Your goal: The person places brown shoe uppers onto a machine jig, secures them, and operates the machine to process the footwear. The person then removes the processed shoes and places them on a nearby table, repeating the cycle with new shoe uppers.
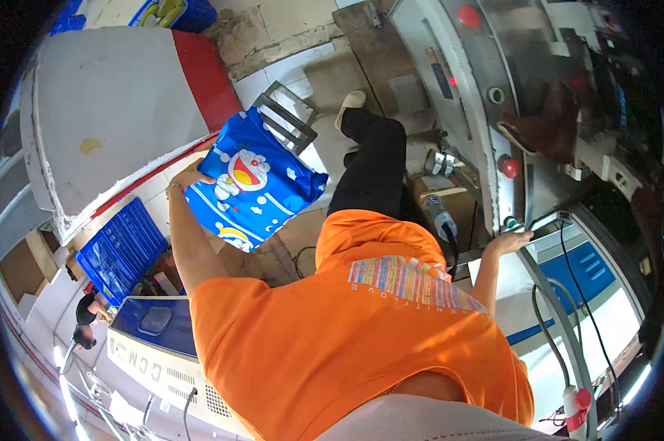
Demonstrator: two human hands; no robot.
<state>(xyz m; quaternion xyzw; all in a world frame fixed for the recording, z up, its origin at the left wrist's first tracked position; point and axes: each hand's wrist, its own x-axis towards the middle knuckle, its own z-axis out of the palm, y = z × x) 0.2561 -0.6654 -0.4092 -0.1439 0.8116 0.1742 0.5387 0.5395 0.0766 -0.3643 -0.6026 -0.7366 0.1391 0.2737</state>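
Note:
My left hand point(190, 177) is closed on the upper left edge of a blue cartoon-printed cloth point(262, 208). The piece is roughly square and spread out, with a white figure, clouds and stripes on it. Whether it is a single sheet or a cover over something cannot be made out. Its far side overlaps a dark metal stool frame point(286, 120). Out to the right, my right hand point(511, 242) is at the machine point(486, 110), just beside a green button point(510, 222). Its fingers are stretched out and hold nothing visible.
A white-topped table point(119, 110) with a red end stands left. Below it are a blue plastic crate point(123, 246) and a cream machine housing point(159, 367). A clear bottle point(440, 213) sits near my legs. Cables and a hose point(549, 331) hang right. Another person point(88, 320) is far left.

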